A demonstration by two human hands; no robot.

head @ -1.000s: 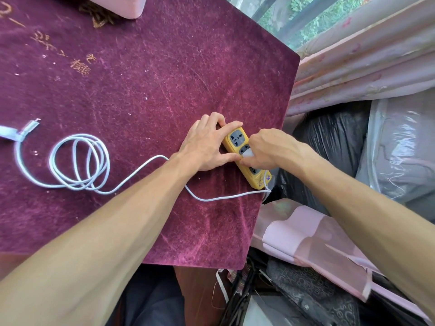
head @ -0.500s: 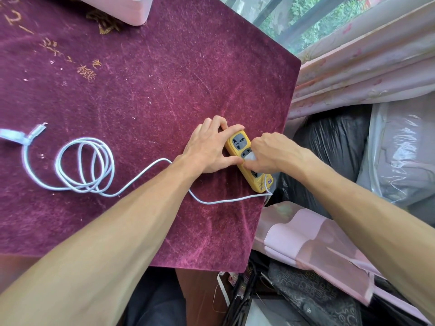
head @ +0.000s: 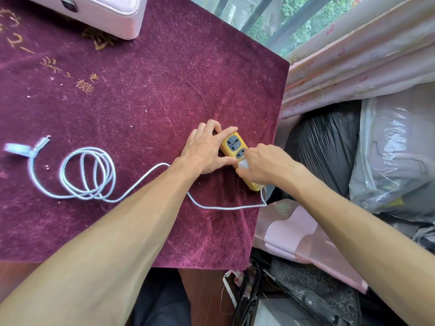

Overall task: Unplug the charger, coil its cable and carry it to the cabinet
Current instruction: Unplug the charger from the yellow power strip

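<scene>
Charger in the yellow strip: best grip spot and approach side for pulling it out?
Pinch the charger across the sides of its white body, coming from above and the right, as the right hand does. It stands up from the flat power strip, so pull straight up; the left hand holds the strip's left side.

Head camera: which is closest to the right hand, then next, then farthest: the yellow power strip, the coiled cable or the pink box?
1. The yellow power strip: touching the right hand, just to its left.
2. The coiled cable: lying flat, well out to the left.
3. The pink box: far away, at the top left.
</scene>
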